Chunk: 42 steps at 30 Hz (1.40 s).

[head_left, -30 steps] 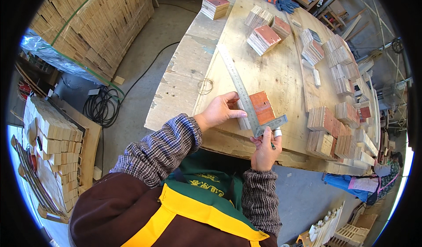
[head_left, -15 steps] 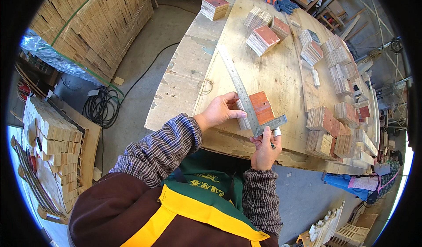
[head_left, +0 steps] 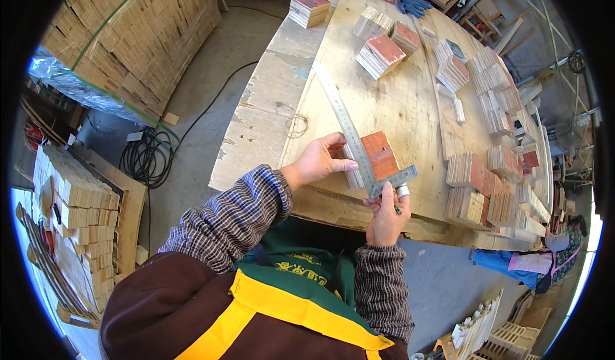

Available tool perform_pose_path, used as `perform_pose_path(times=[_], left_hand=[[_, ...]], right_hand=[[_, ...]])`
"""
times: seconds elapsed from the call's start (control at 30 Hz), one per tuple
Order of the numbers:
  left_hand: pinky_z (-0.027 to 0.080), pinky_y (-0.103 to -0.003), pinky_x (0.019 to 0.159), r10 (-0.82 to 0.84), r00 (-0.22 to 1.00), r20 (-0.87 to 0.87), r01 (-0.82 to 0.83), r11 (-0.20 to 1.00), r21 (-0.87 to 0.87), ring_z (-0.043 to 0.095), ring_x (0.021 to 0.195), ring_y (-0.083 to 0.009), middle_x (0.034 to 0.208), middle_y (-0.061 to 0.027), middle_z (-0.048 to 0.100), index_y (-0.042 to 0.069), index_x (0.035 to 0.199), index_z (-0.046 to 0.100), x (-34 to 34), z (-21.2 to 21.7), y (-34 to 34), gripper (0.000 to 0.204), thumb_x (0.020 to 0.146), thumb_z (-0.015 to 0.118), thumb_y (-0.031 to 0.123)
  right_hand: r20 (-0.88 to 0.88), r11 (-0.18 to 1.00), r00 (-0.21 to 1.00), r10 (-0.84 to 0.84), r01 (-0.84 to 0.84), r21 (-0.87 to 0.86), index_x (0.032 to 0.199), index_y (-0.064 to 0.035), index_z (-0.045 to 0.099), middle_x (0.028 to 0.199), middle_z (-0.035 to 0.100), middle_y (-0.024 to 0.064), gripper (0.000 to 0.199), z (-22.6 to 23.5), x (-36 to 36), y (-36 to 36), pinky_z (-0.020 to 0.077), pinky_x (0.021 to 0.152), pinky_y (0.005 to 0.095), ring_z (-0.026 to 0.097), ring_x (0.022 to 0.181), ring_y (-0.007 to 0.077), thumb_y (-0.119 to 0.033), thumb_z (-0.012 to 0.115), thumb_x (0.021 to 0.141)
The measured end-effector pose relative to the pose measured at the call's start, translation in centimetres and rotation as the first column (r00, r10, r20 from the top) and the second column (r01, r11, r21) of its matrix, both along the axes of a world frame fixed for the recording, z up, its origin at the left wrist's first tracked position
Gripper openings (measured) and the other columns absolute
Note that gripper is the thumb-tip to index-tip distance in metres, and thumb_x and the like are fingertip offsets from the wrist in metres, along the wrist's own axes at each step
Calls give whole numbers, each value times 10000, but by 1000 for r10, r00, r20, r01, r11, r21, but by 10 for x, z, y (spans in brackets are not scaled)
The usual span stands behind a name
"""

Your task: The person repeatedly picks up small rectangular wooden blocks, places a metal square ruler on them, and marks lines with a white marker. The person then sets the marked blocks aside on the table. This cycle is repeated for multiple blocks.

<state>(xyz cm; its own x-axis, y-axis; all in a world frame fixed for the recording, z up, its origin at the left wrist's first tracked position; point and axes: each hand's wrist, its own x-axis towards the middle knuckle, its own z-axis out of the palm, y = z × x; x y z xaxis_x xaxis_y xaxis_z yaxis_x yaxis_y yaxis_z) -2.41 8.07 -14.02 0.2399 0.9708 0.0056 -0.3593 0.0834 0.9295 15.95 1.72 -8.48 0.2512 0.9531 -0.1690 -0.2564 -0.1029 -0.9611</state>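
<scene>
A metal try square point(head_left: 346, 123) lies slantwise over the red top of a layered plywood block point(head_left: 382, 155) near the bench's front edge. Its long marked blade reaches past the block toward the far left. My left hand point(head_left: 321, 161) is closed at the block's left side, thumb against the blade's edge. With my right hand point(head_left: 386, 216) I grip the square by its corner and stock, thumb on top. A small dark green stick-like thing point(head_left: 398, 210) pokes out between those fingers; its kind is unclear. White wrapping covers one right fingertip.
More red-topped plywood blocks point(head_left: 381, 55) stand on the wooden bench point(head_left: 410, 113), several stacked at right. Blue-orange gloves point(head_left: 410, 4) lie at the far end. Wrapped wood stacks point(head_left: 141, 39) and a coiled black cable point(head_left: 146, 158) are left. Another person point(head_left: 532, 264) is at far right.
The whole view has shifted slightly. My hands, the try square and the block keep nearly the same places relative to each other.
</scene>
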Motion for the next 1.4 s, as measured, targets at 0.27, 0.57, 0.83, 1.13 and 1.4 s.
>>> perform_pose_path(times=[0.27, 0.57, 0.83, 1.13, 1.4], left_hand=[[463, -352, 1046, -15, 1000, -21, 15, 999, -29, 577, 1166, -174, 1270, -62, 608, 15, 1298, 542, 0, 2, 0, 556, 805, 797, 48], [466, -337, 1026, -24, 998, 49, 26, 999, -27, 580, 1144, -167, 1266, -66, 619, 7, 1315, 535, 0, 3, 1, 598, 786, 811, 48], [477, -347, 1021, -26, 998, 56, 26, 1000, 10, 588, 1138, -166, 1242, -53, 626, 23, 1319, 532, 0, 2, 2, 591, 792, 799, 33], [474, -338, 1015, -9, 1000, -14, 8, 1000, -28, 585, 1137, -163, 1239, -53, 618, 6, 1323, 523, 1, 10, -4, 570, 821, 788, 54], [450, -341, 1040, -31, 1000, 0, 31, 997, -66, 555, 1176, -167, 1262, -63, 595, 3, 1353, 489, 0, 13, -6, 579, 845, 762, 47]], right_hand=[[34, 1000, 999, -7, 7, -12, 1141, 9, 513, 864, 652, 60, 213, 2, 0, 1, 560, 614, 287, 607, 662, 103, -122, 577, 986], [86, 999, 996, -4, 7, -41, 1130, 29, 529, 853, 650, 67, 199, 10, 1, 3, 548, 583, 273, 602, 645, 105, -84, 579, 974], [111, 999, 994, 15, -9, -51, 1149, 44, 522, 829, 649, 77, 229, 12, 4, 6, 537, 563, 273, 596, 612, 112, -72, 589, 963], [130, 997, 991, 15, -6, -71, 1193, 50, 519, 822, 653, 77, 285, 9, 7, 6, 543, 572, 281, 600, 618, 115, -77, 604, 954], [134, 998, 991, 7, 1, -61, 1196, 49, 518, 830, 654, 84, 295, 9, 6, 6, 544, 570, 292, 602, 628, 124, -80, 613, 949]])
